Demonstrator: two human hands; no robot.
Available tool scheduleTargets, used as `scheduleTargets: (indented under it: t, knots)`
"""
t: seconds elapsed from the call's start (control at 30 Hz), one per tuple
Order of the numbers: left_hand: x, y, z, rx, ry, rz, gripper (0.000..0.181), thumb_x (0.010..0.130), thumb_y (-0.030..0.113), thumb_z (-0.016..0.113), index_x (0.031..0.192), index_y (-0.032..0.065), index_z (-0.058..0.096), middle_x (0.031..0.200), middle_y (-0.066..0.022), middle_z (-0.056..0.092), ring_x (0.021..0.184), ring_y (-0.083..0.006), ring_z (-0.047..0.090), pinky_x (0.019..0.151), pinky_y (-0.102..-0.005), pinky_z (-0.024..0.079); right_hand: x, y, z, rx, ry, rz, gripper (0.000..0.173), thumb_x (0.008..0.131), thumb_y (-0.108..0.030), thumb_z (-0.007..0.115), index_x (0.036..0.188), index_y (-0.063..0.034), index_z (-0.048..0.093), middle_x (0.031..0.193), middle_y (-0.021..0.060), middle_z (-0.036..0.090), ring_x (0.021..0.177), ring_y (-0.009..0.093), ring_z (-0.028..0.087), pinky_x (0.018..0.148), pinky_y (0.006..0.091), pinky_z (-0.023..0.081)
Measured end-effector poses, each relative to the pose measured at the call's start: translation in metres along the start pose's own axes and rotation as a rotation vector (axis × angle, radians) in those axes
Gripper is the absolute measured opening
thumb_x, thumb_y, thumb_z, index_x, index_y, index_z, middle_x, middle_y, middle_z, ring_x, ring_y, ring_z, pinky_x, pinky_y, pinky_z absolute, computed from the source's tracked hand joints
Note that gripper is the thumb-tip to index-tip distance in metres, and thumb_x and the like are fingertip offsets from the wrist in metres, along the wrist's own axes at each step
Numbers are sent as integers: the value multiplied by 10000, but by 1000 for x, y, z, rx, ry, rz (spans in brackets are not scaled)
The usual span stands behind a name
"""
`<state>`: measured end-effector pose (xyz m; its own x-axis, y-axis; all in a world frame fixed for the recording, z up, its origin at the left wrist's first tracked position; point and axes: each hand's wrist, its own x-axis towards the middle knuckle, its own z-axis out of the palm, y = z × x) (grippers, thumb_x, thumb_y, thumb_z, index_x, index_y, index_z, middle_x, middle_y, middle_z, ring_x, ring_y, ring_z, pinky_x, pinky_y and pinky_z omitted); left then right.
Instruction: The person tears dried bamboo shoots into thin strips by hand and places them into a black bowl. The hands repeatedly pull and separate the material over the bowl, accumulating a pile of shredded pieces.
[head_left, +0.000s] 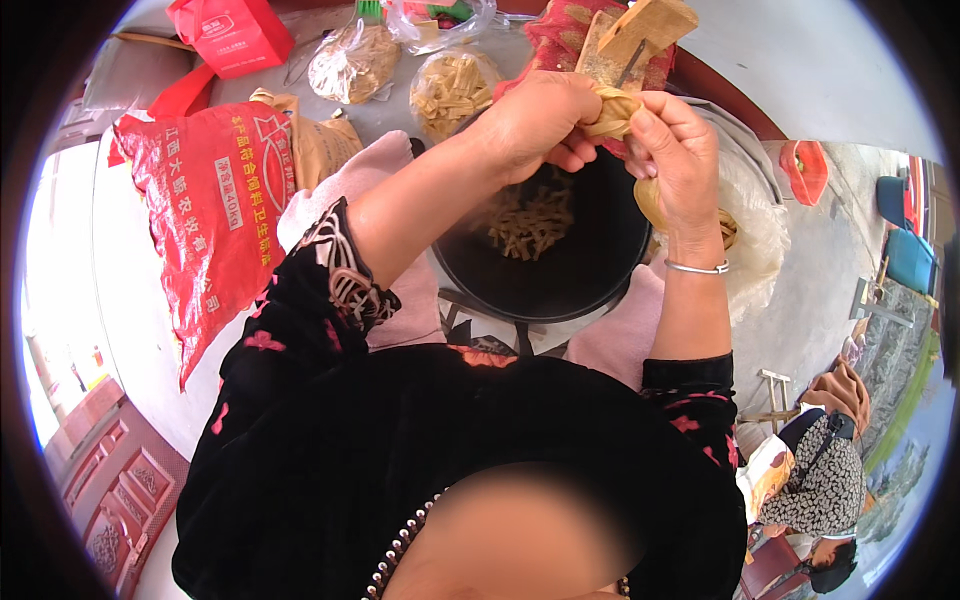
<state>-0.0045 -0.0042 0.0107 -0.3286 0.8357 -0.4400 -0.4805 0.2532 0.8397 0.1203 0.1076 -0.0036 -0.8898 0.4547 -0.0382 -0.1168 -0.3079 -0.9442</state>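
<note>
Above a round black basin (480, 277), my left hand (551, 120) and my right hand (675, 142) meet, the fingers of both closed on a folded, pale yellow strip (615, 112). A silver bracelet is on my right wrist. More yellowish strip hangs below my right hand, and a coil of it (726, 229) lies by the wrist on whitish plastic sheeting (757, 232). Many short yellowish pieces (529, 225) lie inside the basin. Just beyond my hands, a wooden board with an upright wooden piece (649, 34) and a dark metal part rests on red patterned cloth (551, 34).
Bags of yellowish pieces (454, 90) and a knotted clear bag (356, 60) stand on the floor beyond the basin. A large red sack (210, 202) is at left, near a red carrier bag (232, 34). Another person (817, 472) sits at far lower right. Pink cloth (409, 285) covers my legs.
</note>
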Motion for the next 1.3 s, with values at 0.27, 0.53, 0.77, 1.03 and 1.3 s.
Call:
scheduleTargets:
  t: [0.27, 0.53, 0.77, 1.03, 1.3]
  knots:
    - [0, 0, -3, 450, 59, 364, 159, 816, 82, 507, 935, 14, 586, 709, -4, 579, 586, -48, 549, 515, -182, 457, -4, 12, -8, 607, -126, 159, 150, 862, -101, 563, 969, 0, 589, 577, -26, 413, 440, 31, 323, 393, 163, 286]
    - [-5, 7, 5, 395, 57, 362, 120, 708, 67, 610, 794, -16, 607, 623, -59, 598, 552, -116, 590, 524, -273, 490, -4, 16, -6, 813, -267, 127, 208, 883, -132, 535, 1068, -57, 595, 574, -22, 426, 441, 34, 306, 401, 178, 294]
    - [-4, -5, -2, 814, 267, 783, 141, 740, 87, 657, 828, 1, 587, 610, -37, 554, 542, -69, 508, 500, -234, 424, 1, 9, -6, 596, -121, 152, 183, 895, -118, 519, 1034, -22, 589, 608, -4, 463, 458, 37, 328, 409, 181, 295]
    - [-6, 7, -13, 694, -19, 659, 259, 805, 162, 649, 615, 12, 555, 486, -39, 477, 427, -103, 462, 402, -249, 370, -1, 3, 5, 175, -57, 50, 167, 900, -135, 517, 997, -10, 571, 661, -29, 481, 488, 19, 339, 415, 166, 267]
    - [-22, 13, -33, -194, -490, 172, 335, 879, 249, 562, 618, 47, 503, 480, -13, 417, 366, -103, 406, 356, -217, 318, -20, -22, -25, -250, -64, -173, 160, 835, -139, 612, 881, 14, 606, 588, -45, 470, 472, 1, 322, 418, 172, 232]
